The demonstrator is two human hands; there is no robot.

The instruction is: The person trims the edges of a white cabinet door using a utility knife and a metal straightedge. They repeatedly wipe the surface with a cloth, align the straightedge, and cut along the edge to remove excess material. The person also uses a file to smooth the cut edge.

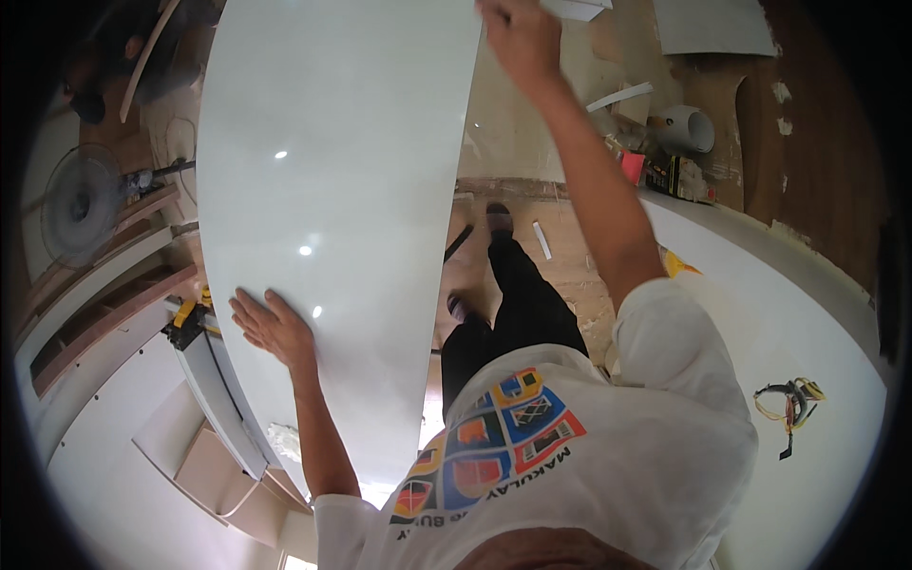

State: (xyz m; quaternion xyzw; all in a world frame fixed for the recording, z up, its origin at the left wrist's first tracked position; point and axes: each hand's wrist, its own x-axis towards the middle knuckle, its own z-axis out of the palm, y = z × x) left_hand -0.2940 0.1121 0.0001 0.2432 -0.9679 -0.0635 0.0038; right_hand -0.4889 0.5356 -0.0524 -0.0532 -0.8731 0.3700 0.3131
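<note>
A long, glossy white panel (380,180) stretches away in front of me, with light spots reflected on its surface. On its left part, toward me, my left hand (274,328) lies flat with the fingers spread. My right arm reaches far forward, and my right hand (522,43) is at the panel's far right edge. Its fingers are curled closed and slightly blurred. Whatever they pinch there is hidden at the picture's upper rim.
A fan (84,204) stands at the left, above curved-looking shelves and a yellow-black tool (190,318). On the right are a rolled white sheet (682,130), small boxes (679,179) and a white surface (760,313) bearing a coiled cord (793,404). A white strip (541,240) lies by my feet.
</note>
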